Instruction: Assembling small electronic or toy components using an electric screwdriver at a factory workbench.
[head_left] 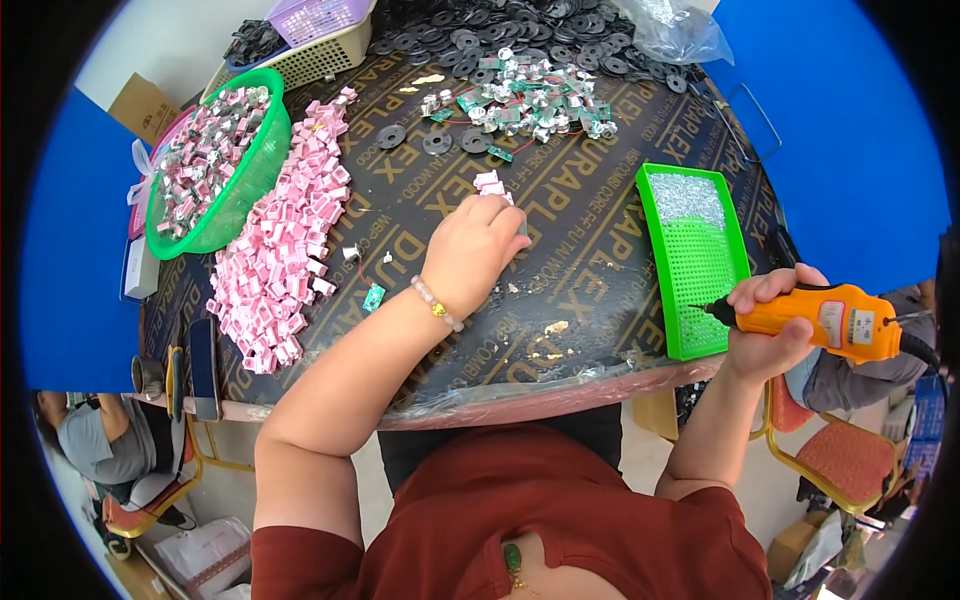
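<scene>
Near the middle of the table, my left hand point(475, 245) is closed, with pink plastic casings point(491, 186) showing just beyond its knuckles. Its fingers hide most of what they hold, though a bit of something grey-green peeks out beside the fingertips. My right hand point(765, 335) grips an orange electric screwdriver point(835, 322), its thin bit pointing left over the near end of a green tray point(698, 345). Small silver screws point(688, 200) lie heaped at the tray's far end, above a perforated floor.
Loose pink casings point(285, 235) form a long pile at left, beside a tilted green basket point(283, 135) of filled casings. Wired circuit boards point(535, 95) and black discs point(475, 140) cover the far side. A phone point(205, 370) lies at the left edge. People sit behind both sides.
</scene>
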